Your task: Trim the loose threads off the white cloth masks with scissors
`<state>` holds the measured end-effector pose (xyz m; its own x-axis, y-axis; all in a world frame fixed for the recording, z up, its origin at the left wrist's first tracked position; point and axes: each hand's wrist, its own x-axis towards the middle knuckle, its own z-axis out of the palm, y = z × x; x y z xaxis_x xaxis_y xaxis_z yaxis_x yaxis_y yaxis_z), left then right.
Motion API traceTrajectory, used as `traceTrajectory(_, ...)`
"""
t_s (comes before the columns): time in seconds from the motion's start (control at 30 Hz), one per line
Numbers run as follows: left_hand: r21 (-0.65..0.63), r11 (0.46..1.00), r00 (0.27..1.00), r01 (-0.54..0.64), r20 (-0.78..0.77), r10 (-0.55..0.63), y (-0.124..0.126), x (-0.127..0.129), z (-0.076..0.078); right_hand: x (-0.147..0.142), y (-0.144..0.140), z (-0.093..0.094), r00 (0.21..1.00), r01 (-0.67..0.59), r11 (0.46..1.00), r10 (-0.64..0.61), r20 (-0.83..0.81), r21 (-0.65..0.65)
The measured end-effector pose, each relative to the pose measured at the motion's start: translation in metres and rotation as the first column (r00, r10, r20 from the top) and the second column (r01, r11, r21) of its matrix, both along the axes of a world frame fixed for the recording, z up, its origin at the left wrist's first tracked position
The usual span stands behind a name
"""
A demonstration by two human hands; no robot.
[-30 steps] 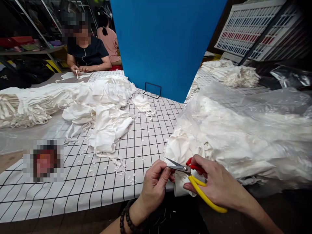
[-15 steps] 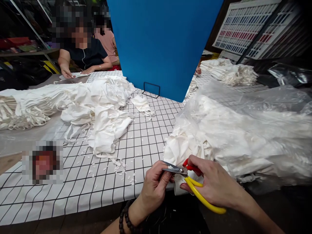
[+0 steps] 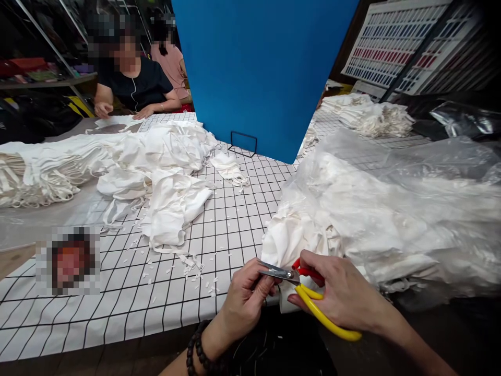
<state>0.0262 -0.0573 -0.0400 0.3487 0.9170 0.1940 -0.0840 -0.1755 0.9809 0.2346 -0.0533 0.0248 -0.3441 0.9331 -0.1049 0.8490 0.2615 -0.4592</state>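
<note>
Right hand (image 3: pixel 332 284): curled around metal scissors with red and yellow handles (image 3: pixel 288 275), lower centre, apparently for leverage | left hand (image 3: pixel 248 292): pinched narrow at the blades, seemingly steadying; contents hidden | crumpled white cloth (image 3: pixel 287 240): just beyond, within reach

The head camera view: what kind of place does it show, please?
Probably a small textile workshop: white cloth pieces lie heaped on a checked tablecloth, small white scraps are scattered nearby, and the right hand holds scissors.

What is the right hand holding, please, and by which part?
The right hand holds red-and-yellow-handled metal scissors, gripped by their handles.
</note>
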Motion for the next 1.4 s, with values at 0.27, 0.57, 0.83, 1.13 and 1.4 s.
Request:
traceTrajectory(0.27, -0.168, 0.985, 0.983, -0.034, 0.174, 0.063, 0.003, -0.001, -0.001, 0.008, 0.007, -0.02, 0.958, 0.092, 0.994, -0.104, -0.266, -0.058)
traceTrajectory(0.57, -0.043, 0.943, 0.887, -0.329, 0.33, 0.324, 0.049, -0.076, 0.034, 0.012, 0.078, -0.025, 0.768, 0.295, 0.955, -0.249, -0.59, -0.019)
traceTrajectory(0.83, 0.047, 0.854, 0.816, -0.518, 0.329, 0.476, 0.055, -0.132, 0.032, -0.047, 0.123, -0.031, 0.94, 0.084, 0.994, -0.101, -0.326, -0.066)
traceTrajectory(1.13, 0.167, 0.697, 0.518, -0.697, -0.555, 0.651, 0.037, -0.17, 0.006, -0.066, 0.129, -0.056, 0.985, 0.005, 0.978, -0.041, -0.17, -0.21)
traceTrajectory(1.4, -0.216, 0.872, 0.857, -0.439, -0.394, 0.333, 0.02, -0.096, 0.004, -0.076, 0.103, -0.055, 0.98, 0.055, 0.993, -0.073, -0.187, -0.103)
